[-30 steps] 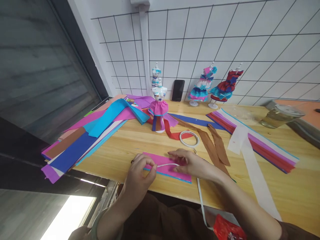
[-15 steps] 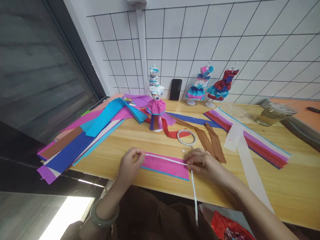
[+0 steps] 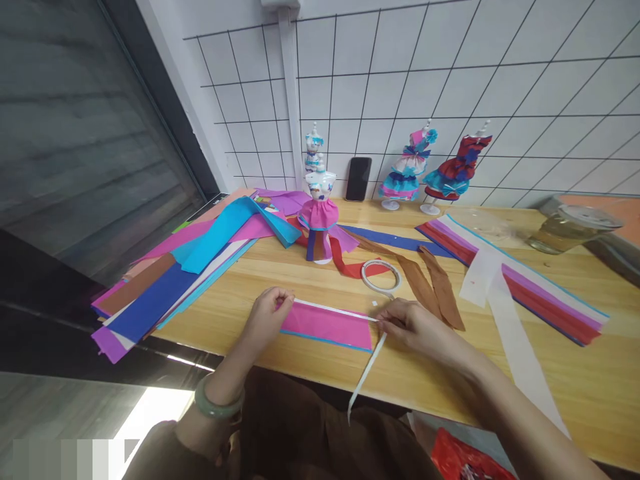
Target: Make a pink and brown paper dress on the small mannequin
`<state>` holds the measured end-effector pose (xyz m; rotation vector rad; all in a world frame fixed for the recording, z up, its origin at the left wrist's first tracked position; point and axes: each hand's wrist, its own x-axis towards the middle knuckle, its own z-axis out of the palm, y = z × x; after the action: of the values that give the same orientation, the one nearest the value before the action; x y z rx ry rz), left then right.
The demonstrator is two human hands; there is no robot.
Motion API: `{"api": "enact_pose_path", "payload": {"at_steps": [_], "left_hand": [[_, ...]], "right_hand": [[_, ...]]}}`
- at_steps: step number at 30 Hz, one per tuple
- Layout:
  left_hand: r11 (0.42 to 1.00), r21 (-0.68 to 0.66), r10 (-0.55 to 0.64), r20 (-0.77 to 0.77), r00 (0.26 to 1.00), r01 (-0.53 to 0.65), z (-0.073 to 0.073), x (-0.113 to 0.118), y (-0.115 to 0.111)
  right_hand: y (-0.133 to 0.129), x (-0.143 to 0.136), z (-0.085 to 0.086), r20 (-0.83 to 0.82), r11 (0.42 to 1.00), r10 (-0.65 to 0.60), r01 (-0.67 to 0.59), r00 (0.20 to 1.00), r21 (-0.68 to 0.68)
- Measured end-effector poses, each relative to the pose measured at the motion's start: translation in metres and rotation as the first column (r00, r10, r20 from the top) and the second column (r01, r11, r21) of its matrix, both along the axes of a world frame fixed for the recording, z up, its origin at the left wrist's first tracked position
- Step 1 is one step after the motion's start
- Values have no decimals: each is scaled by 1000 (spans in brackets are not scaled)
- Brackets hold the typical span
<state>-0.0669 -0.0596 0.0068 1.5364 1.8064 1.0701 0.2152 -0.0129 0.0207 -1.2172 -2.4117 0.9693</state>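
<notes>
Leftmost, a fanned stack of coloured strips (image 3: 150, 300) covers that side of the wooden table (image 3: 220, 313); pale marks (image 3: 218, 198) on a dark edge behind it look like lettering, too small for me to read. Next comes the left forearm, slanting up and inward with a greenish bangle (image 3: 218, 404) at the wrist. The left hand (image 3: 271, 315) is nearly closed — thumb against curled fingers, pinching one end of a stretch of white tape (image 3: 336, 311). That stretch runs straight along the far edge of a pink strip (image 3: 325, 327), flat near the table's front, its near edge blue; whether the tape touches it I can't tell. Beyond stand a pink-skirted dress form (image 3: 319, 215) and a dark-faced phone (image 3: 359, 179). The tape roll (image 3: 364, 277) lies just past the right hand (image 3: 407, 323), which is drawn in too, fingertips pinching the tape at the strip's right end — a loose length hangs below. The right forearm reaches in from the lower right. Farther right sits a glass jar (image 3: 557, 237).
</notes>
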Motion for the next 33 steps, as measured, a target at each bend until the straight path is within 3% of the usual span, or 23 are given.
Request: {"api": "enact_pose_path", "payload": {"at_steps": [9, 15, 23, 33], "left_hand": [[998, -11, -62, 53, 997, 62, -14, 0, -2], [998, -38, -50, 135, 990, 56, -9, -3, 1], [995, -54, -81, 131, 988, 89, -7, -7, 5], [998, -31, -52, 130, 990, 57, -5, -5, 6]], "right_hand": [[5, 11, 5, 65, 991, 110, -105, 992, -80], [14, 11, 7, 75, 979, 147, -134, 986, -152], [25, 8, 13, 21, 944, 248, -237, 968, -231], [19, 1, 13, 2, 933, 171, -161, 985, -321]]}}
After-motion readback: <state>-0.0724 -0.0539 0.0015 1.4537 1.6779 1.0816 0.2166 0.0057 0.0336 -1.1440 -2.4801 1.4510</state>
